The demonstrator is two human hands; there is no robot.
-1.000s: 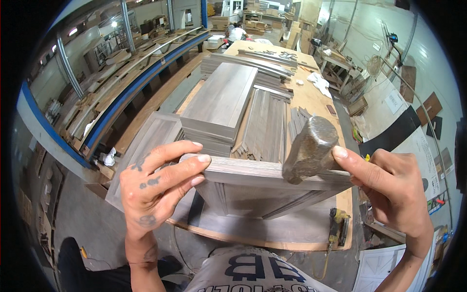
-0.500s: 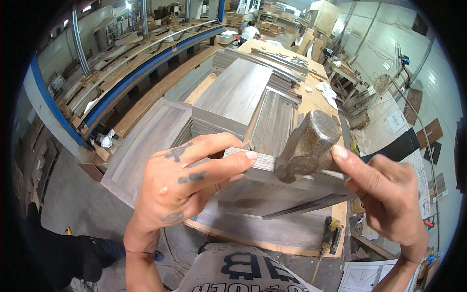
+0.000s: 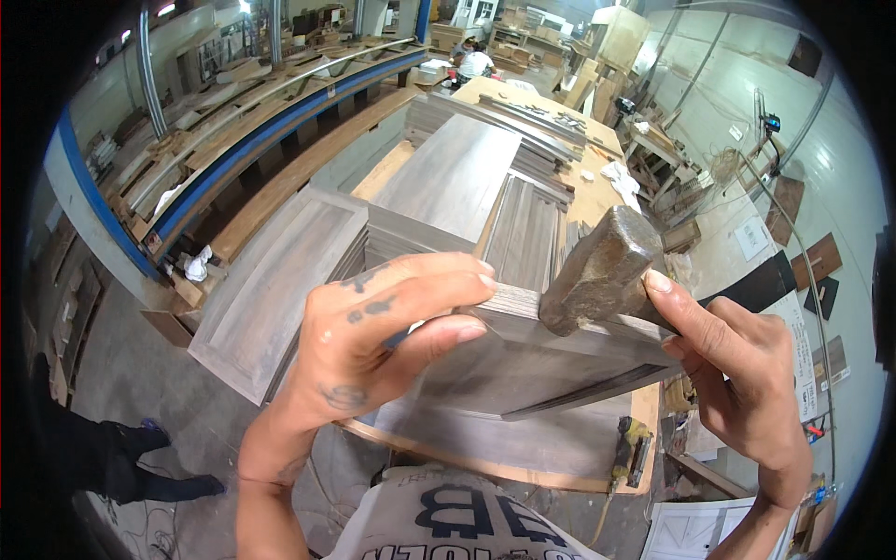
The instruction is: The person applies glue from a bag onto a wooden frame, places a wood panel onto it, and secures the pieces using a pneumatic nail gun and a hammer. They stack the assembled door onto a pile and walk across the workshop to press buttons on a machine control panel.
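Observation:
A grey wood-grain cabinet door (image 3: 551,359) stands tilted on its edge on the worktable, its top edge running left to right in front of me. My left hand (image 3: 378,322) pinches the door's upper left corner, thumb on the near face and fingers over the top. My right hand (image 3: 737,359) is closed around a hammer, its index finger stretched along the steel head. The heavy hammer head (image 3: 605,266) rests on or just over the door's top edge; its handle is hidden behind my hand.
Stacked grey panels (image 3: 448,177) cover much of the wooden worktable (image 3: 485,91). A yellow-green power tool (image 3: 630,448) lies at its near right corner. Left runs a blue-framed rack (image 3: 289,117). Another person's dark-clothed legs (image 3: 168,467) show at lower left; someone in white (image 3: 476,65) is far back.
My left thumb has slid down from the top edge onto the near face. The hammer head has shifted slightly right and up. The other person's legs at lower left have moved further into view.

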